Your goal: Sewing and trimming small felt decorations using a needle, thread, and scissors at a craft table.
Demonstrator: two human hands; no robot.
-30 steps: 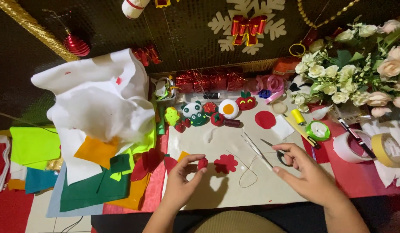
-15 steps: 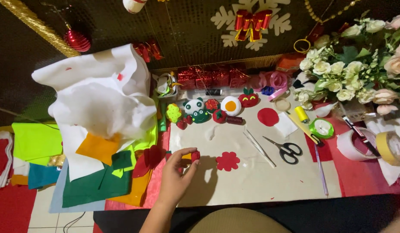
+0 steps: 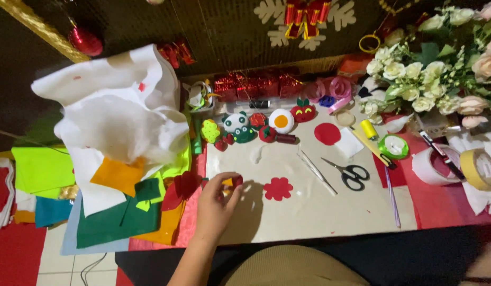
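The left hand [image 3: 216, 204] reaches onto the table [image 3: 319, 217], its fingers [image 3: 230, 186] pinched narrowly around a small felt piece [image 3: 232, 182] showing red and a bit of yellow, held just above the pale work mat at its left side; how much of the piece is hidden by the fingers I cannot tell. Just to the right of it, apart from the hand, a red felt flower [image 3: 278, 188] lies flat on the mat. Further right are two thin sticks [image 3: 315, 170] and black-handled scissors [image 3: 348, 173], and beyond them a red felt circle [image 3: 327, 133]. Along the far edge of the mat stand small finished felt figures, among them a panda face [image 3: 236, 122] and a fried egg [image 3: 281, 121]. Left of the hand lies a heap of felt sheets [image 3: 110, 212] in green, orange, yellow and white. The right hand shows only as a blur at the lower right corner [image 3: 488, 259], well apart from everything, and its fingers cannot be told
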